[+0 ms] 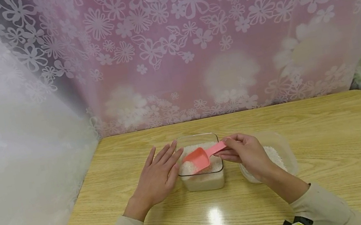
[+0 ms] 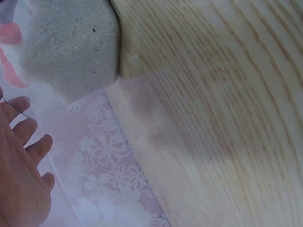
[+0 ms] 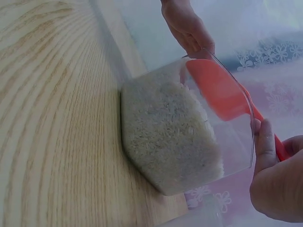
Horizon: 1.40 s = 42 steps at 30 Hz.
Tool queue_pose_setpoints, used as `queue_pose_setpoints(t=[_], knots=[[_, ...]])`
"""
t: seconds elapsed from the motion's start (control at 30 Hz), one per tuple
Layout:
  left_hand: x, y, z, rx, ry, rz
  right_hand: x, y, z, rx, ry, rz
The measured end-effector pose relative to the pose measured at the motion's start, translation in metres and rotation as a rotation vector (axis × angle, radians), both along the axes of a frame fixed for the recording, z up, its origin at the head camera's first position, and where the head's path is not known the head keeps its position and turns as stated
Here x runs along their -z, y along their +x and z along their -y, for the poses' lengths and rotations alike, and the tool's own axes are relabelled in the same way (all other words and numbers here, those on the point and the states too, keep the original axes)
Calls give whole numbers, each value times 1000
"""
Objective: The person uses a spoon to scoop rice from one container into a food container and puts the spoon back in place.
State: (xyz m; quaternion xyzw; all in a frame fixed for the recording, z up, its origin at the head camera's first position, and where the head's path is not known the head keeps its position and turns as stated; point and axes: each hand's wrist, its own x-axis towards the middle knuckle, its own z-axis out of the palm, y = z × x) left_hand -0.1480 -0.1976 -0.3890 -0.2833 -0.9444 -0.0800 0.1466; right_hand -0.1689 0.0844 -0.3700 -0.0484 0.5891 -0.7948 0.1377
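A clear square container [image 1: 204, 184] of white rice [image 3: 165, 132] stands on the table in front of me. My right hand [image 1: 250, 154] grips the handle of a pink scoop [image 1: 198, 159] between thumb and fingers. The scoop's bowl is inside the container's rim, tilted left, with some rice at its lip. On the left, my left hand [image 1: 157, 175] is spread with straight fingers, its fingertips at the container's rim. In the left wrist view, the left hand [image 2: 23, 161] holds nothing.
A second, translucent container [image 1: 291, 155] with white rice [image 1: 274, 155] stands to the right, partly hidden beneath my right hand and wrist. The wood-grain table [image 1: 347, 164] meets a pink flowered curtain [image 1: 173, 70] at the back. Pale sheeting [image 1: 22, 154] hangs at the left.
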Motion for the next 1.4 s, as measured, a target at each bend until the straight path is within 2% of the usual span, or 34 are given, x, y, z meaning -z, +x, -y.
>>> queue_pose_setpoints(t=[0.33,0.6,1.07,1.27,1.4], knots=[[1,0,-1,8,12,-1,3,0,-7,8,-114,67],[1,0,-1,0,21,2,1,-1,-21,16,-156,90],[1,0,-2,0,50,16,-2,1,-68,-37,-426,33],[3,0,-1,0,60,20,-1,4,-91,-41,-499,44],[3,0,-2,4,62,17,5,6,-113,-34,-537,58]])
